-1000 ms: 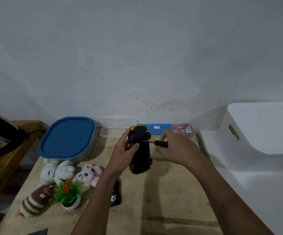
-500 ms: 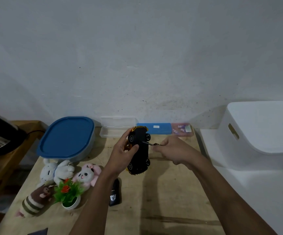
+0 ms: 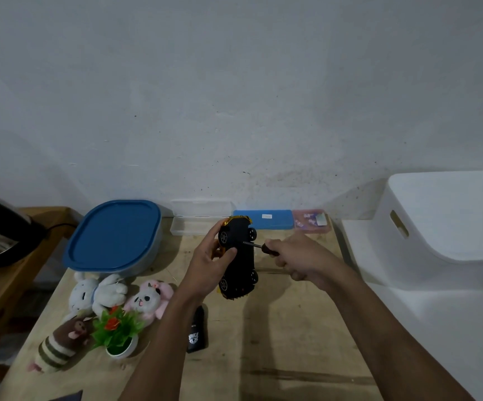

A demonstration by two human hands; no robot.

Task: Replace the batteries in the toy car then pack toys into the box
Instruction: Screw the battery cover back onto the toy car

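Note:
My left hand holds a yellow toy car above the wooden table, its black underside turned toward me. My right hand grips a dark-handled screwdriver whose tip touches the car's underside near the upper wheels. A blue-lidded box stands at the back left. At the table's left lie a white plush rabbit, a pink plush and a striped brown plush.
A small green plant in a white pot stands among the plush toys. A black remote lies under my left forearm. A clear case, a blue case and a pink case line the wall. A white bin sits right.
My right hand drew slightly back to the right, leaving more of the screwdriver's shaft showing; its tip stays on the car's underside. The car has barely shifted in my left hand.

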